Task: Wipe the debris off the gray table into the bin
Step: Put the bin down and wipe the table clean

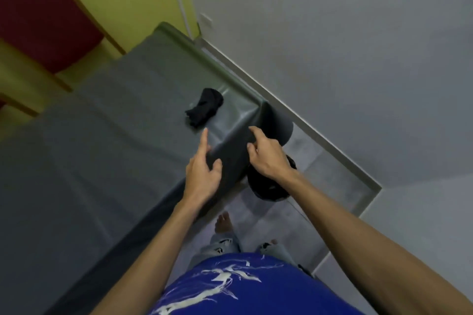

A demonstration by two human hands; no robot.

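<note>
The gray table point(102, 135) wears a smooth gray cover that hangs over its near edge. On it, near the far right corner, lies a crumpled black cloth point(204, 106). My left hand point(202, 171) pinches the cover's overhang point(231, 158) at the table edge, thumb against the hanging part and index finger stretched out along the top. My right hand point(268, 156) grips the same overhang just to the right, fingers curled over the fold. A black round bin point(266, 188) stands on the floor directly under my right hand, partly hidden by it. I see no loose debris on the table.
A red-cushioned chair point(43, 20) with a tan frame stands beyond the table's far left side. Gray walls with a pale skirting board point(320, 135) close off the right. My bare feet point(224, 222) stand on gray floor tiles beside the bin.
</note>
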